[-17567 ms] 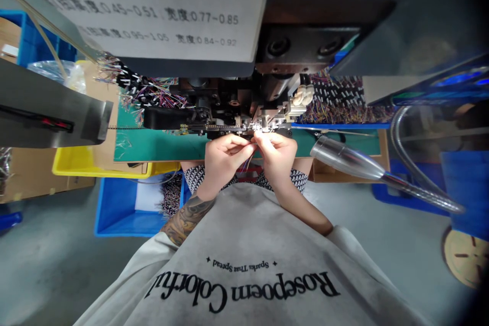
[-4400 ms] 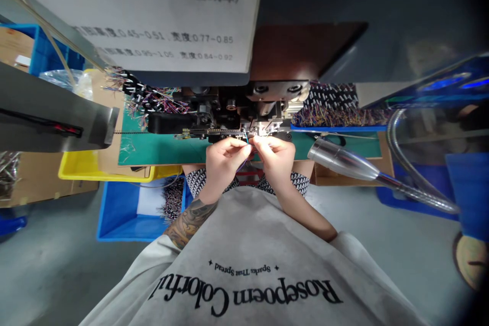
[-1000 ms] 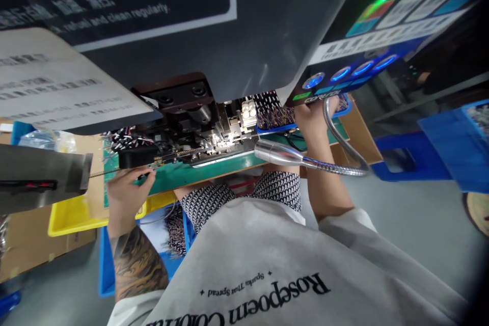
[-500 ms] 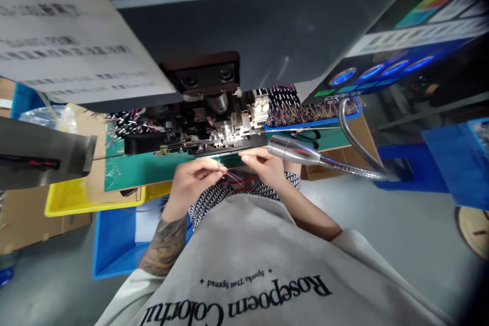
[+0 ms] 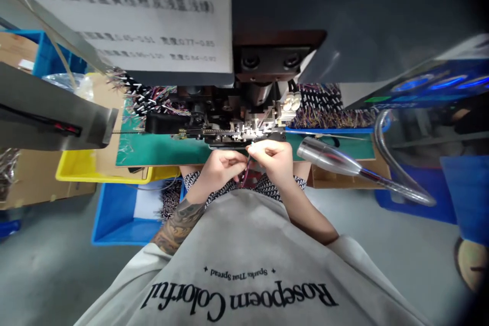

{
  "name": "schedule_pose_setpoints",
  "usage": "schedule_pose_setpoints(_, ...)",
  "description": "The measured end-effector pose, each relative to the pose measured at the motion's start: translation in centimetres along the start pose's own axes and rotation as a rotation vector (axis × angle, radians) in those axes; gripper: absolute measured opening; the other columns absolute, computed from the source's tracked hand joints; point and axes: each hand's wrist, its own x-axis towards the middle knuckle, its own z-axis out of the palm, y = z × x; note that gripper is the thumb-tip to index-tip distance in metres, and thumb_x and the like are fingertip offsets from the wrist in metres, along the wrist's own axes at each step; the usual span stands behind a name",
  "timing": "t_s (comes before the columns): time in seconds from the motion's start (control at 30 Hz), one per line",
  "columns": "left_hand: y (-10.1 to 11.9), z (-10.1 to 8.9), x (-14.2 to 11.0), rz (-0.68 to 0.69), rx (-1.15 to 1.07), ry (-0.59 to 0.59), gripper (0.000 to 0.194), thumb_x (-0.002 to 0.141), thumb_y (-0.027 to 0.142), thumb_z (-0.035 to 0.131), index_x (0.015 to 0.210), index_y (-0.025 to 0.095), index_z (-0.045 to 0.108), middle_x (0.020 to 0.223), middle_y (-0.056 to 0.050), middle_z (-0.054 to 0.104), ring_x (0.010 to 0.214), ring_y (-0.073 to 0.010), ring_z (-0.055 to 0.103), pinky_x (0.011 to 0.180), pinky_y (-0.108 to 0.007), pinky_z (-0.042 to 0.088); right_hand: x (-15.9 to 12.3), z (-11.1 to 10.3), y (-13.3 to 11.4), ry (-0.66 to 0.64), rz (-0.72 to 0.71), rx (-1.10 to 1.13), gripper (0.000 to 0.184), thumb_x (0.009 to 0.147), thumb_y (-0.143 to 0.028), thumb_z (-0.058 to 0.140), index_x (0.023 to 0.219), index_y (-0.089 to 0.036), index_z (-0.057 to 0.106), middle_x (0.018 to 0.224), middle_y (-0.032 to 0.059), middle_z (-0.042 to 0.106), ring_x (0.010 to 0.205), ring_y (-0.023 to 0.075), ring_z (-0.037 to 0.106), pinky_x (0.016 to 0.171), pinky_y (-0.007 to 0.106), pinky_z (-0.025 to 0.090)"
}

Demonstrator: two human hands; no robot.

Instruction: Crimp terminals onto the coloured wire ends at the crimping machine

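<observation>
Both my hands meet just in front of the crimping machine's lit working head (image 5: 248,130), over my lap. A thin bundle of coloured wires (image 5: 245,175) runs down between them. My right hand (image 5: 274,160) pinches the top of the bundle between thumb and forefinger, close to the bench's front edge. My left hand (image 5: 224,169) is closed around the wires a little lower, its fingertips against them. The wire tips at my right fingers are too small to make out.
A blue tray of wire bundles (image 5: 324,107) lies right of the machine; more wires (image 5: 153,97) lie on the left of the green mat (image 5: 164,152). A lamp with a flexible neck (image 5: 328,155) juts in at right. Yellow (image 5: 103,170) and blue bins (image 5: 114,219) stand at lower left.
My hands have come closer together, the left moving right to meet the right. The wires have swung to hang more steeply between them. The head view has shifted left.
</observation>
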Motion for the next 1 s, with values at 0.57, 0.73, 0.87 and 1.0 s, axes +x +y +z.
schedule_pose_setpoints(0.57,-0.1,0.7,1.0,0.148,-0.042,0.319,0.013,0.081,0.030,0.087,0.084,0.019,0.081,0.083,-0.002,0.082,0.076,-0.0193,0.081,0.075,-0.032,0.072,0.2,1.6,0.6,0.127,-0.121,-0.002,0.012,0.083,-0.033,0.080,0.085,-0.023,0.087,0.057,-0.0032,0.065,0.051,0.0092,0.048,0.051,0.026,0.044)
schedule_pose_setpoints(0.73,-0.4,0.5,1.2,0.162,-0.068,0.317,0.016,0.081,0.032,0.089,0.085,0.019,0.081,0.084,-0.003,0.082,0.076,-0.0186,0.081,0.074,-0.031,0.071,0.1,1.8,0.5,0.138,-0.096,-0.004,0.015,0.083,-0.035,0.079,0.086,-0.022,0.086,0.054,-0.0042,0.062,0.049,0.0087,0.044,0.049,0.026,0.040)
schedule_pose_setpoints(0.87,-0.2,0.7,1.1,0.172,-0.083,0.328,0.019,0.079,0.034,0.091,0.084,0.019,0.081,0.087,-0.003,0.083,0.076,-0.0184,0.081,0.074,-0.031,0.072,-0.1,2.0,0.4,0.176,-0.096,0.014,0.015,0.085,-0.036,0.078,0.085,-0.022,0.083,0.056,-0.0040,0.061,0.049,0.0096,0.047,0.048,0.026,0.039)
schedule_pose_setpoints(1.0,0.2,1.0,1.0,0.145,-0.102,0.338,0.021,0.079,0.035,0.092,0.084,0.019,0.081,0.085,-0.004,0.083,0.076,-0.0198,0.082,0.075,-0.033,0.072,-0.4,1.7,1.0,0.209,-0.159,0.031,0.027,0.087,-0.039,0.077,0.067,-0.022,0.070,0.055,-0.0041,0.056,0.050,0.0090,0.045,0.050,0.026,0.037)
